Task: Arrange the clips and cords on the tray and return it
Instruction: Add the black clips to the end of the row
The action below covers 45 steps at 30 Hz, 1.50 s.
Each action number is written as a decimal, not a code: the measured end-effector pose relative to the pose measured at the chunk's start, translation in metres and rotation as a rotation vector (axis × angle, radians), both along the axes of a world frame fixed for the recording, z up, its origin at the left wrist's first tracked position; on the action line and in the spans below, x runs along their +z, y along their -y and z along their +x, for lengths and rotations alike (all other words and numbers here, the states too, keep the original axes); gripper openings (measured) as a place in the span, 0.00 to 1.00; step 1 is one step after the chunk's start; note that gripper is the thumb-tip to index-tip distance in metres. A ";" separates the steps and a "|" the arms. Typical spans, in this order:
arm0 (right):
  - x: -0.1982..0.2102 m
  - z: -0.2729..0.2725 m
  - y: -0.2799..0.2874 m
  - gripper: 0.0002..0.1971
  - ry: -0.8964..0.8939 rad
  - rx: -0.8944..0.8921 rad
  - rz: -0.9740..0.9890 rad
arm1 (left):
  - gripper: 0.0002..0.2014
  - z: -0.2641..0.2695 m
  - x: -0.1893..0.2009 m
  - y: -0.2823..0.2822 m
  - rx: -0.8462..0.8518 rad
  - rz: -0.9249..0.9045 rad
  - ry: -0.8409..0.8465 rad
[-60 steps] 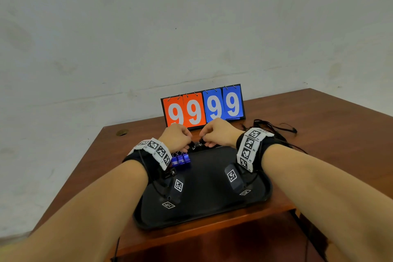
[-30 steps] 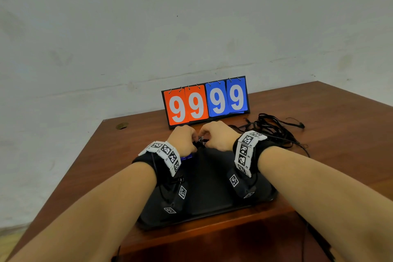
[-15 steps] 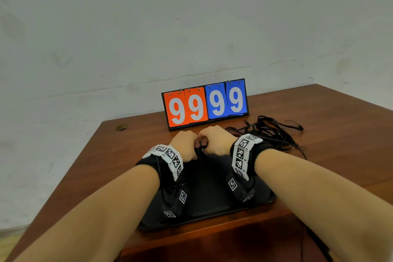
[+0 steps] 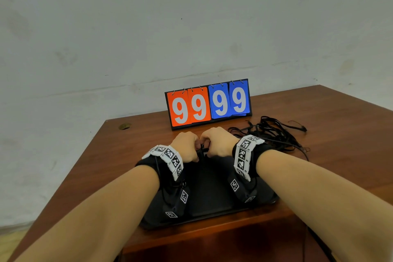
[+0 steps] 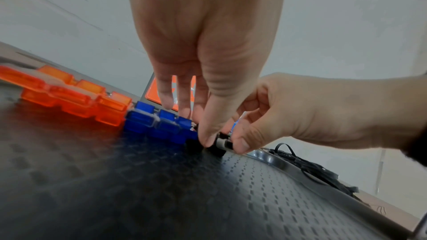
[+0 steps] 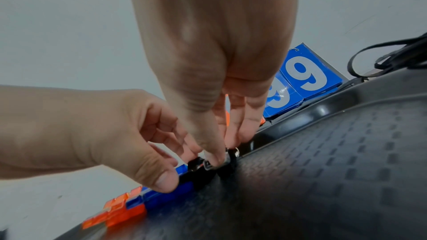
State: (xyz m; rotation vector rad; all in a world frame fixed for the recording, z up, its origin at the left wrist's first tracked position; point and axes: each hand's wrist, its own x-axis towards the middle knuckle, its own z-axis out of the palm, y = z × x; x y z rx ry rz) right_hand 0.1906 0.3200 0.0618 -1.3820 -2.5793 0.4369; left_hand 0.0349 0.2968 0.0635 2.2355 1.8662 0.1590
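Item, tray (image 4: 210, 195): black, textured floor, raised rim; lying at the near edge of the brown wooden table (image 4: 331, 134), under both my wrists.

Item, orange clips (image 5: 76, 94): translucent, sitting in a row along the tray's far edge; touching the blue row at one end.

Item, blue clips (image 5: 159, 125): translucent, sitting in a row just beside the orange ones; their other end is meeting the black clips.

Item, black clips (image 6: 208, 168): small, with silver wire handles; standing on the tray at the end of the blue row, between my two hands; I am pinching them from both sides.

Item, my left hand (image 4: 187, 147): fingers curling down; thumb and fingertips are closing on the black clip nearest the blue row; in the right wrist view the thumb is pressing against the blue clips' end.

Item, my right hand (image 4: 219, 142): fingers curling down; thumb and forefinger are nipping the next black clip by its handle end, knuckles nearly touching my left hand.

Item, cords (image 4: 274, 134): black, lying in a loose tangle on the table beyond the tray's far right corner, off the tray.

Item, scoreboard (image 4: 208, 104): flip cards, two orange and two blue, all showing 9; standing upright behind the tray, near the wall.
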 end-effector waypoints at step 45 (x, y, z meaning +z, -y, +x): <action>0.003 -0.009 -0.004 0.25 -0.055 -0.013 -0.104 | 0.14 -0.020 -0.009 -0.005 0.042 0.036 0.043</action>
